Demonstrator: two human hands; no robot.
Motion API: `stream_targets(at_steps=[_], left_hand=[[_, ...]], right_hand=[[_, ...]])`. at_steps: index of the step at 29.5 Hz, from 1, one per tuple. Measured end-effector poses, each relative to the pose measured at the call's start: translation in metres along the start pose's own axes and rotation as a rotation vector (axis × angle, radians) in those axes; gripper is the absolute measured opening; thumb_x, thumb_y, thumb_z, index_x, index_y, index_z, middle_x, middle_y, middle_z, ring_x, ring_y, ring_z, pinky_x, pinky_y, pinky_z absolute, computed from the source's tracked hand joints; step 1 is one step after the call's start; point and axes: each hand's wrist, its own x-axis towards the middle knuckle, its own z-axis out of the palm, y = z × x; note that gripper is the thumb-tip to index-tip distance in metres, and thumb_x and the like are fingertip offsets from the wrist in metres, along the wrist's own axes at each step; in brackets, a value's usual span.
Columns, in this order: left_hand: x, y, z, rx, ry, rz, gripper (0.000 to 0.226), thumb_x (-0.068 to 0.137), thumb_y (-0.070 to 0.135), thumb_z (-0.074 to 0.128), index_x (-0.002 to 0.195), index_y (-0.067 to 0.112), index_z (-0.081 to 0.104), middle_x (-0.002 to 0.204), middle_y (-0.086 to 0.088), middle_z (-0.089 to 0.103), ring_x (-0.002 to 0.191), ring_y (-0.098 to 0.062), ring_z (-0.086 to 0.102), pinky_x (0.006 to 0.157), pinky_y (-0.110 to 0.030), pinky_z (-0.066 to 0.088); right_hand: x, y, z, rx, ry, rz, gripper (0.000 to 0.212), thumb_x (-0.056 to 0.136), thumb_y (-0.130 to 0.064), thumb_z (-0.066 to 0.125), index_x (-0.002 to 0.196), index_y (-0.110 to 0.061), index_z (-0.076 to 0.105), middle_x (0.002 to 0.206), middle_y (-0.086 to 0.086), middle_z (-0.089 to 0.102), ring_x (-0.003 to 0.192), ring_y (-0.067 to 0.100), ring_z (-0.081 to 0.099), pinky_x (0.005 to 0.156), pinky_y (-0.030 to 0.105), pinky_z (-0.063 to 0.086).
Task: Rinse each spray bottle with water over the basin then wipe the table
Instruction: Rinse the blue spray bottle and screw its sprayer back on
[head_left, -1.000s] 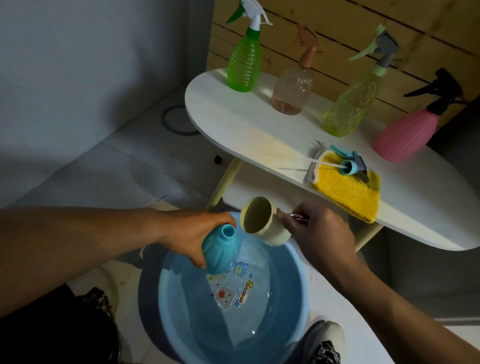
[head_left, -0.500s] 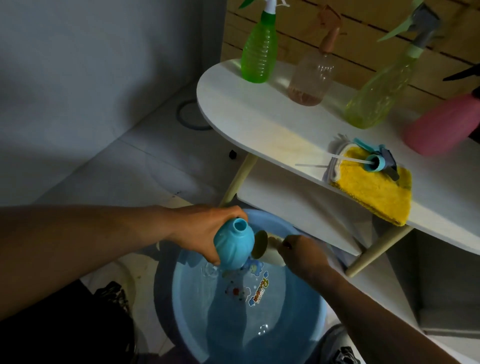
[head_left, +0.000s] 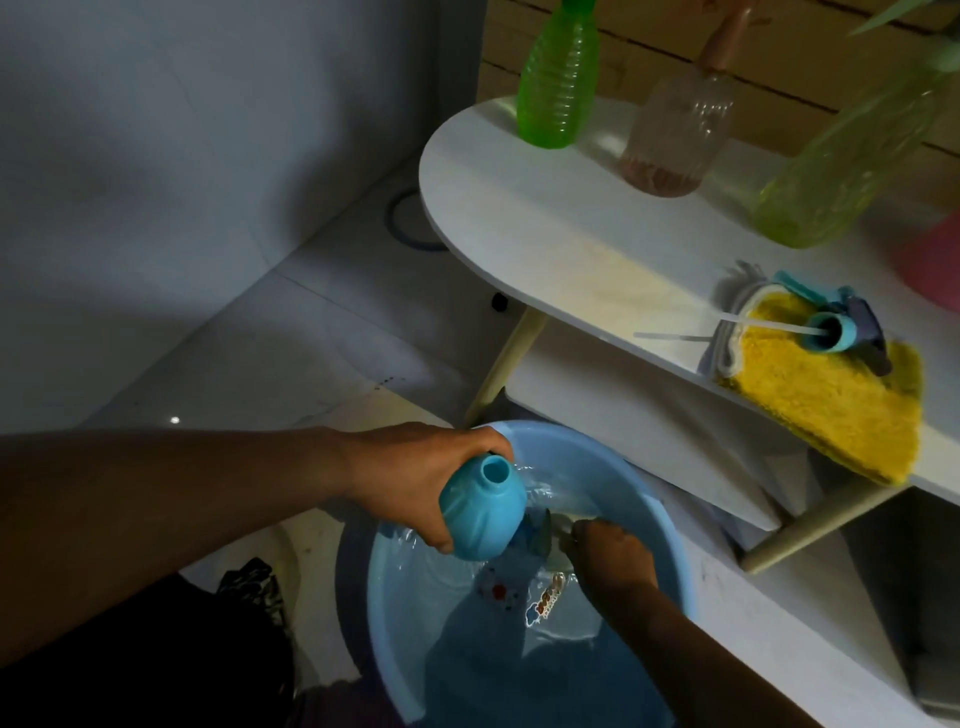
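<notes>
While the left hand (head_left: 415, 480) fingers wrap the round blue plastic spray bottle (head_left: 483, 512) over the blue basin (head_left: 644, 499), it looks light, wet, slippery; right hand (head_left: 613, 558) fingers curl around a dipped cup.

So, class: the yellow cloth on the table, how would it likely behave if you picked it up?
The yellow cloth looks fluffy and overhangs the table edge, so it is probably floppy and light. The spray head lying on it would likely slide off.
</notes>
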Motion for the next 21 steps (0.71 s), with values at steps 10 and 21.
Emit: stream_targets(at_steps=[10,21], left_hand=[[-0.003,-0.001,-0.005,0.001,-0.009,-0.007,0.081,0.072,0.029,0.088,0.129,0.052,0.034,0.109,0.022,0.052,0.087,0.005,0.059,0.057,-0.011,0.044],[-0.010,-0.007,-0.009,0.072,0.039,0.041,0.085,0.067,0.033,0.091,0.127,0.051,0.034,0.118,0.021,0.054,0.102,-0.005,0.056,0.071,-0.021,0.047]], right_hand=[[0.009,-0.001,-0.006,0.360,-0.044,0.170,0.029,0.102,-0.040,0.052,0.102,-0.017,0.070,0.101,0.006,0.072,0.094,0.026,0.069,0.084,0.036,0.056],[-0.022,0.020,-0.079,0.828,0.068,0.167,0.032,0.084,-0.040,0.080,0.076,-0.010,0.073,0.060,-0.002,0.063,0.059,0.013,0.053,0.060,0.031,0.041]])
